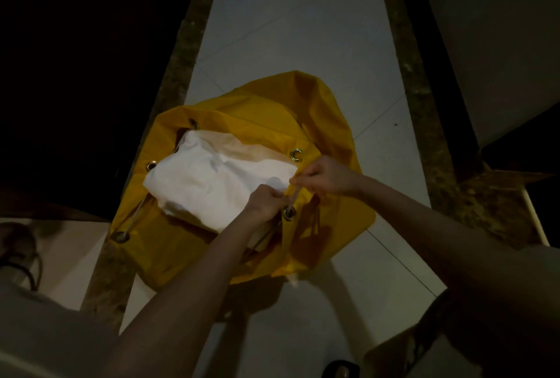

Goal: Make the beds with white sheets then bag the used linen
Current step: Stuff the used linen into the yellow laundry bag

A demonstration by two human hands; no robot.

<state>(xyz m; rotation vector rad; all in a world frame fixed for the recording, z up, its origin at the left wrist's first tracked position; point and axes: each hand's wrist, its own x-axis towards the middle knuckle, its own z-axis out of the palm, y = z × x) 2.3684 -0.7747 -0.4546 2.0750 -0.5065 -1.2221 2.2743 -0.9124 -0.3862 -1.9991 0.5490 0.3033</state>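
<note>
A yellow laundry bag (266, 105) stands open on the floor, its rim set with metal eyelets (296, 154). Crumpled white linen (212, 177) fills its mouth. A pale drawstring cord (293, 194) runs up from an eyelet (288, 213) at the bag's near right rim. My left hand (266, 200) grips the cord just beside that eyelet, over the edge of the linen. My right hand (325, 176) pinches the same cord a little higher and to the right. Another stretch of cord (135, 217) runs along the left rim.
The floor is pale tile (303, 29) with two dark speckled stone strips, one at the left (185, 53) and one at the right (412, 74). Dark space lies to the left. A pale wall (500, 29) rises at the right. Dark sandals (24, 256) sit at the lower left.
</note>
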